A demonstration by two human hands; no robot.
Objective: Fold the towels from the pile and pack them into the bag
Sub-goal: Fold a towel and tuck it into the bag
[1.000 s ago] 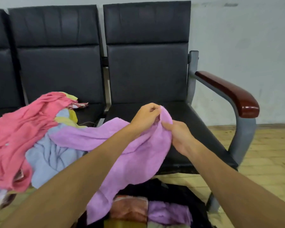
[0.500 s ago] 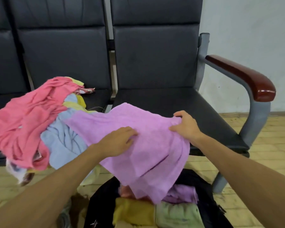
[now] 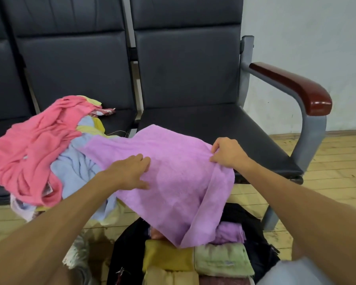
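Single head view, facing forward-down, close over chair seats (image 3: 214,124) and bag (image 3: 127,243)

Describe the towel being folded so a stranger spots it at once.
Find the black seat with the red-brown armrest. Over its front edge, above the open bag, lies the lilac towel. Unlike the pink towel and blue towel heaped beside it, it is spread flat, with the left hand and right hand on it.

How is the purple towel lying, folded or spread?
Spread: the purple towel drapes over the seat edge, left hand flat on it.
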